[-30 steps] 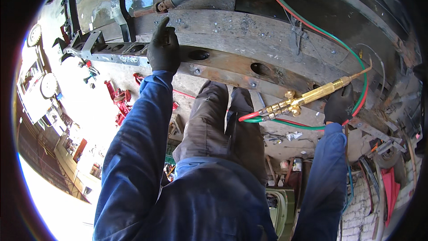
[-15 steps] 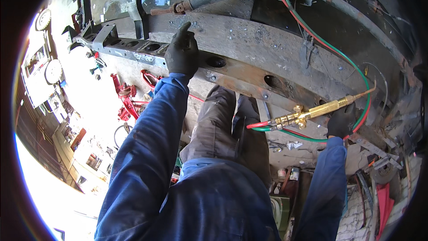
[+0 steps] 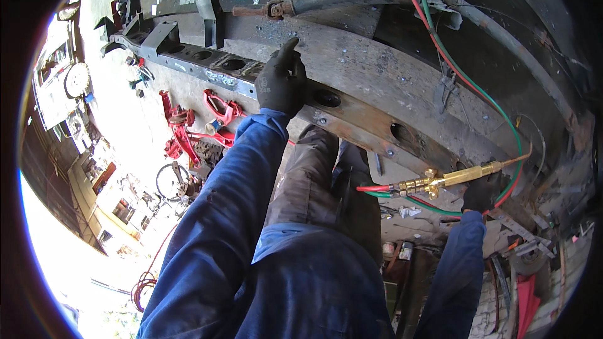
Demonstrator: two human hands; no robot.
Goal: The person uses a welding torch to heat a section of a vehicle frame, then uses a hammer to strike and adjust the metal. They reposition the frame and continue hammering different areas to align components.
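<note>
My left hand (image 3: pixel 281 85), in a black glove, is closed on a long perforated steel rail (image 3: pixel 355 125) that runs diagonally across the view. My black-gloved right hand (image 3: pixel 481 194) is closed around the barrel of a brass gas torch (image 3: pixel 466 174) at the rail's right end, its fingers partly hidden beneath the tool. The torch's thin tip points right, and red and green hoses (image 3: pixel 461 76) leave its back end and loop upward on the right. A rusty pipe with a joint (image 3: pixel 275 10) lies above my left hand.
A dark steel body with brackets (image 3: pixel 210 19) and curved members spans the top. Red metal parts (image 3: pixel 182 138), a wheel rim (image 3: pixel 168 182) and a coiled hose (image 3: pixel 143 294) are on the floor at left. A red object (image 3: pixel 526 304), metal scraps and cans are at lower right.
The view has shifted and turned slightly, so rail and hands sit further right and lower. My left hand stays on the rail; the torch stays with my right hand, appearing more level.
</note>
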